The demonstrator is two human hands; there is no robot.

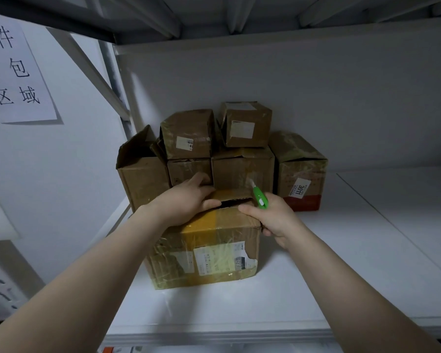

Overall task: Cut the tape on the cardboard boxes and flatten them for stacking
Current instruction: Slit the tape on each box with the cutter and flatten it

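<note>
Sitting across the rack, a white shelf carries everything at working height. A pile of boxes is pushed to the back wall, probably waiting their turn, some with flaps already loose. The front box stands alone near the shelf edge, pulled clear so both hands can reach it.

The left hand lies over the top left flap with its thumb hooked at the lip, likely to steady or lift that flap. The right hand grips a green knife, blade end up and away from the cardboard, with its forefinger on the right flap edge. Parked like that, the knife is probably not cutting now.

Yellow tape runs over the top and down the front. A dark gap between the flaps suggests the top seam is already cut, and flattening is not yet begun.
</note>
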